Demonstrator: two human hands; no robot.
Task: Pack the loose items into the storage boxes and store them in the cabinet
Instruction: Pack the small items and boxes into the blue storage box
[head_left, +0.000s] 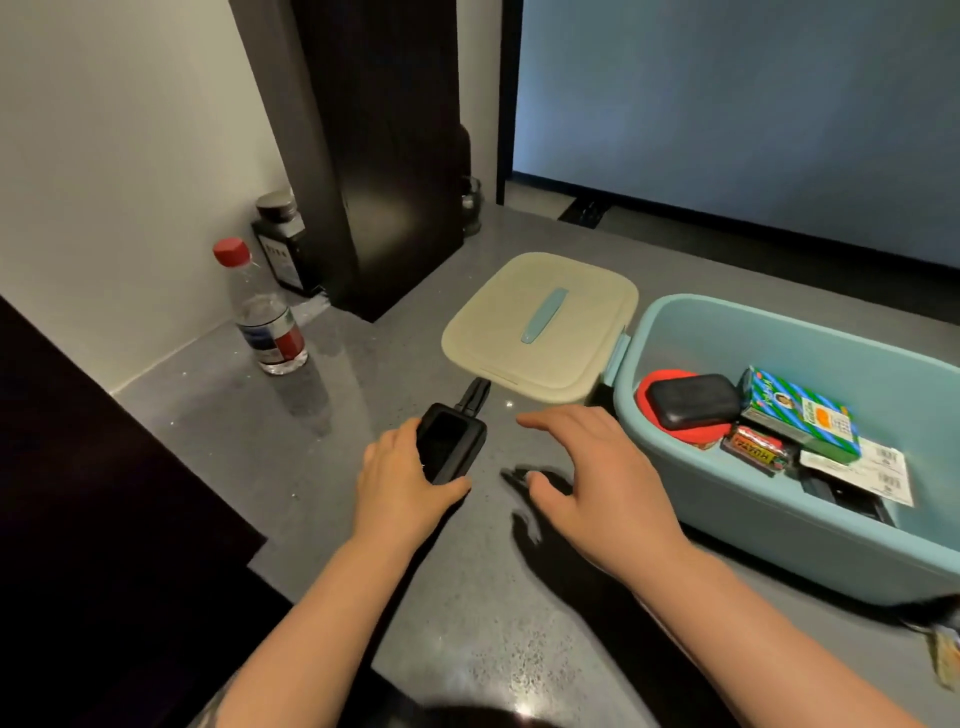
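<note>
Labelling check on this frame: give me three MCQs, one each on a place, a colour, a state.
1. Where does the cream lid lie?
A. on the blue box
B. on the counter, left of the box
C. in the cabinet

2. What colour is the water bottle cap?
A. red
B. green
C. white

3. What is the left hand doing?
A. resting flat
B. holding the black device
C. lifting the lid

Key: 1 B, it lies beside the open blue box; 2 A, the cap is red; 3 B, fingers wrap it.
</note>
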